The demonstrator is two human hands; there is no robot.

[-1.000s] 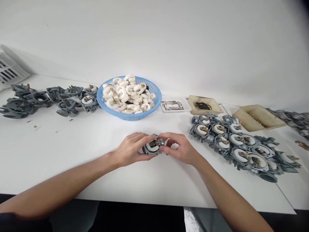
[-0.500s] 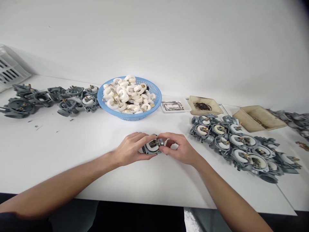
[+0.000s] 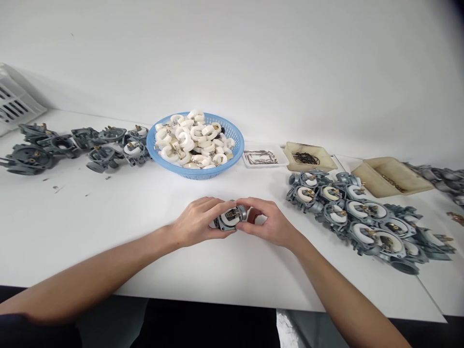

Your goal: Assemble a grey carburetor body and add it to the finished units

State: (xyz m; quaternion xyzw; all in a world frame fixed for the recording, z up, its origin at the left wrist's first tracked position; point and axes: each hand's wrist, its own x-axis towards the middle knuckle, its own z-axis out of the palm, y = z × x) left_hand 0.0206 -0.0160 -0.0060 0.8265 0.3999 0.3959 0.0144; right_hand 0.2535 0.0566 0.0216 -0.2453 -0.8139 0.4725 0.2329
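Observation:
A grey metal carburetor body [image 3: 229,220] with a white C-shaped float in its open face is held just above or on the table in front of me; which of the two I cannot tell. My left hand [image 3: 201,221] wraps round its left side, thumb below and fingers over the top. My right hand [image 3: 267,221] grips the right side between thumb and forefinger. The fingertips hide part of the body's edges. Beyond my hands stands a blue basket [image 3: 195,175] heaped with white floats [image 3: 184,140].
Carburetor bodies with floats [image 3: 358,212] crowd the right side. More bodies [image 3: 31,157] stand at the left, near a white crate [image 3: 18,104]. At the back are a white tray [image 3: 263,165] of thin pins, a box [image 3: 328,163] of black rings and a divided box [image 3: 377,186] of small brass-coloured parts.
My right thumb has shifted slightly down to the lower edge of the carburetor body, showing more of the float. Both hands stay on the body. The view has shifted very slightly.

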